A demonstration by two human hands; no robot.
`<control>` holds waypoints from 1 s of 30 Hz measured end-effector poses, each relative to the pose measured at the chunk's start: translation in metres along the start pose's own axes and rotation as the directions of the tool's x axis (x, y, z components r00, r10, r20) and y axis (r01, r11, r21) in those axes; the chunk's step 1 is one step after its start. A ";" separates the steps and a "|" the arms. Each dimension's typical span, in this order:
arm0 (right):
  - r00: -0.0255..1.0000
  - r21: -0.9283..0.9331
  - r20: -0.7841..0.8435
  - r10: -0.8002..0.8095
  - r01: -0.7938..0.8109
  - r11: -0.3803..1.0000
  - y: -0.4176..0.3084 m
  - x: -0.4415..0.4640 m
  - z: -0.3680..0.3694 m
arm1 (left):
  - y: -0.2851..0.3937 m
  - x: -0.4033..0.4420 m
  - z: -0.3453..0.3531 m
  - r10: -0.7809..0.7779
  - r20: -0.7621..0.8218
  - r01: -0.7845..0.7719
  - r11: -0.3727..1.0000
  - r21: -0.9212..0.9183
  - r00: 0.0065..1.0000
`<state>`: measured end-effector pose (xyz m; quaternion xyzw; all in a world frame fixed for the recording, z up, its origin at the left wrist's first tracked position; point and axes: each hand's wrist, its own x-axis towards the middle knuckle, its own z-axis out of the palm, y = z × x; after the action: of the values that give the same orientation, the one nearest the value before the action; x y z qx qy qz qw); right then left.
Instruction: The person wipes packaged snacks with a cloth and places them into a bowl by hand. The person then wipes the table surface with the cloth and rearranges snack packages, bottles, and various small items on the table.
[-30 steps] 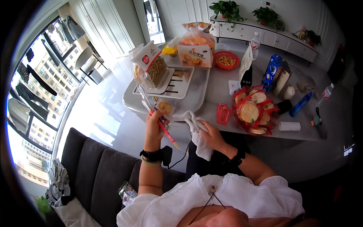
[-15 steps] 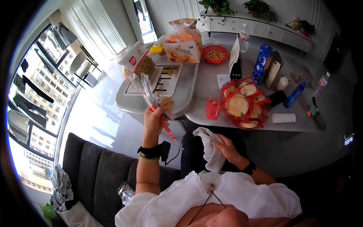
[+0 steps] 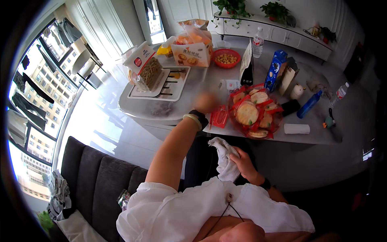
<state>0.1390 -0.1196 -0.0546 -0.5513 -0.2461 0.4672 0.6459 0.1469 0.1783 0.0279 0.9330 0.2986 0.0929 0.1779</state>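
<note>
Right hand (image 3: 241, 160): grip closed around a crumpled white cloth (image 3: 225, 163), held short of the worktop's front edge, above the person's dark-clad lap. Left hand (image 3: 207, 101): reaching over the worktop (image 3: 197, 78), inward from the front edge; blurred, so cannot tell whether its grip is wide, narrow or holding anything. Dark strap (image 3: 200, 117) and pale bangle (image 3: 192, 121) on that forearm. Nearest to this hand, a flat red packet (image 3: 219, 117) by the front edge; beside it, a red-and-clear wrapped heap of round pale flatbreads (image 3: 247, 113). Toward the left end, a white slotted tray (image 3: 184, 82) bearing an upright clear-and-white food bag (image 3: 147, 74). Toward the far edge, a round red bowl (image 3: 226, 66) of small tan pieces. Near the front right corner, a rolled white paper (image 3: 297, 128).
</note>
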 end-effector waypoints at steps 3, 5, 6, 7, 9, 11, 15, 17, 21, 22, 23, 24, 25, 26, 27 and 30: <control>1.000 0.002 0.010 -0.003 0.003 1.000 0.000 0.000 -0.003 | -0.002 0.007 0.014 -0.032 -0.009 0.033 0.999 0.031 0.999; 1.000 0.000 0.008 -0.001 0.001 1.000 0.001 0.001 -0.005 | -0.003 0.009 0.020 -0.053 -0.042 0.054 0.998 0.039 0.998; 1.000 0.002 0.003 0.005 -0.005 1.000 0.002 0.002 -0.006 | -0.005 0.012 0.024 -0.047 -0.029 0.049 0.996 0.076 0.998; 1.000 0.005 0.000 0.011 -0.011 1.000 0.003 0.002 -0.006 | -0.007 0.015 0.027 -0.043 -0.015 0.044 0.992 0.115 0.999; 1.000 0.015 -0.001 0.017 -0.017 1.000 0.007 0.004 -0.007 | -0.003 0.013 0.023 -0.063 0.020 0.060 0.991 0.123 0.998; 1.000 0.023 -0.008 0.020 -0.020 1.000 0.007 0.003 -0.007 | 0.010 0.004 0.013 -0.044 -0.024 0.047 0.993 0.104 0.999; 1.000 0.012 -0.020 0.021 -0.021 1.000 0.003 0.002 -0.007 | -0.009 0.006 0.044 0.269 -0.377 -0.157 0.940 0.303 0.886; 1.000 0.012 -0.019 0.022 -0.021 1.000 0.004 0.002 -0.006 | -0.015 0.009 0.047 0.361 -0.371 -0.225 0.905 0.362 0.856; 0.999 0.041 -0.013 0.031 -0.031 0.999 0.003 0.002 -0.005 | -0.009 -0.001 0.038 0.313 -0.348 -0.215 0.932 0.292 0.884; 0.999 0.051 -0.014 0.035 -0.034 0.998 0.003 0.001 -0.005 | -0.012 0.000 0.041 0.287 -0.296 -0.216 0.944 0.249 0.911; 0.999 0.038 -0.018 0.027 -0.026 0.999 0.005 0.001 -0.007 | -0.016 0.000 0.043 0.262 -0.241 -0.214 0.955 0.207 0.935; 1.000 0.027 -0.023 0.020 -0.019 0.999 0.006 0.002 -0.009 | -0.016 -0.004 0.038 0.297 -0.113 -0.270 0.940 0.207 0.948; 1.000 0.015 -0.026 0.013 -0.013 1.000 0.008 0.003 -0.010 | -0.016 -0.009 0.034 0.327 0.015 -0.324 0.925 0.199 0.945; 1.000 0.022 -0.013 0.014 -0.014 1.000 0.009 0.003 -0.010 | -0.015 -0.013 0.030 0.352 0.141 -0.373 0.910 0.182 0.925; 1.000 0.029 0.000 0.016 -0.016 0.999 0.009 0.003 -0.009 | -0.009 -0.021 0.020 0.351 0.151 -0.375 0.908 0.188 0.924; 0.999 0.002 0.023 0.030 -0.030 1.000 0.006 0.001 -0.001 | 0.006 -0.035 -0.001 0.344 0.165 -0.372 0.908 0.192 0.924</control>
<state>0.1379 -0.1192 -0.0609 -0.5488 -0.2445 0.4834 0.6367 0.1216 0.1530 0.0286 0.9898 0.1186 0.0307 0.0722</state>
